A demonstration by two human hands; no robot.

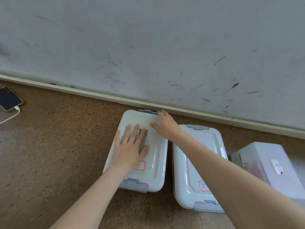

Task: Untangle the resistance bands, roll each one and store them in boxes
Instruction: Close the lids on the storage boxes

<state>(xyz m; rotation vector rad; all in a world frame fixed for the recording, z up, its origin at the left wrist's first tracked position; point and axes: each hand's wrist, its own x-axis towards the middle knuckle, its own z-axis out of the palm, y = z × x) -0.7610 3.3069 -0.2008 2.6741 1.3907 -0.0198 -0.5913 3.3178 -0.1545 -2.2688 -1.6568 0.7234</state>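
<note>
Speckled brown floor [49, 154] runs up to a scuffed grey wall [148, 38] across the top of the frame. At centre sits a white lidded box [155, 156] with grey latches; the left hand [128, 146] lies flat on its lid, fingers spread wide, partly covering a dark band (seen through the lid) [143, 138]. The right hand [165, 124] reaches to the lid's far edge, fingers straight — gripping nothing. Just right lies a second lidded box [186, 176], then a translucent box [270, 166]. A charging phone [9, 99] lies at left.
</note>
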